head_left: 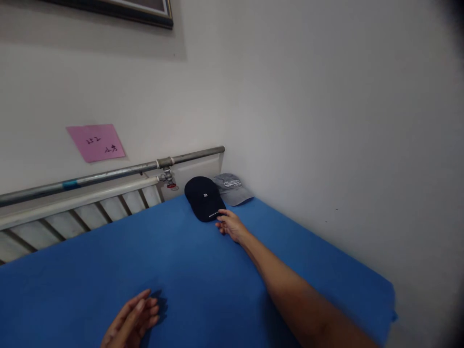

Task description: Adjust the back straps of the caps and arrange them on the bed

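Observation:
A dark navy baseball cap (203,195) with a small white logo and white lettering on its brim lies at the far corner of the blue-covered table (174,263). My right hand (230,225) reaches out to the right edge of that brim. Its fingers are apart and overlap the brim's edge, the cap still resting on the table. Behind and to the right sits a grey cap (234,191) with white lettering, partly covered by the navy one. Low in the view, my left hand (132,320) hovers over the table, fingers loosely bent and apart, holding nothing.
White walls meet behind the caps. A radiator (108,205) and a metal pipe (126,171) with a red-handled valve (169,183) run along the table's back left edge. Above hang a pink paper (96,142) with handwriting and a picture frame (145,17).

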### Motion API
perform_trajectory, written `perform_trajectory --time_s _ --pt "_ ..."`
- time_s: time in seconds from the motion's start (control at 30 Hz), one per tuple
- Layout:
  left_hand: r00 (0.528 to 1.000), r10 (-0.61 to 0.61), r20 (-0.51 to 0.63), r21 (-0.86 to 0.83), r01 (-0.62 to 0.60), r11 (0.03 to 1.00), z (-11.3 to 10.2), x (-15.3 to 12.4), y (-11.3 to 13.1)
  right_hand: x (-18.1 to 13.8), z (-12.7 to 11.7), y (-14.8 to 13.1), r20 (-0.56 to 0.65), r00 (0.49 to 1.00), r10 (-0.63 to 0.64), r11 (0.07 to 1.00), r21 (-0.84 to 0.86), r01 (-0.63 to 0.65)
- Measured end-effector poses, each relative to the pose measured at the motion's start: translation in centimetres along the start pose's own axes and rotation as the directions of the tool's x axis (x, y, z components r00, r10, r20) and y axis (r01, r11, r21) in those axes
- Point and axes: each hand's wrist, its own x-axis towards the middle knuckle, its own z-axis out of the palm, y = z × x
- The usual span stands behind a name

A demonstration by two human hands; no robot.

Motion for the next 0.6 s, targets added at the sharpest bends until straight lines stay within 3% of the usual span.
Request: perform_trajectory --time_s 0.33,0.6 --pt "1.000 0.019 0.012 0.012 -0.020 1.000 0.5 -0.6 0.4 0.1 -0.3 0.0 -0.033 0.999 -0.020 0.998 0.059 0.022" --pt "0.996 0.071 0.050 0.043 -0.073 0.996 0.8 -0.7 0.3 -0.9 0.2 -0.4 -0.083 0.995 -0.045 0.993 -0.116 0.036"
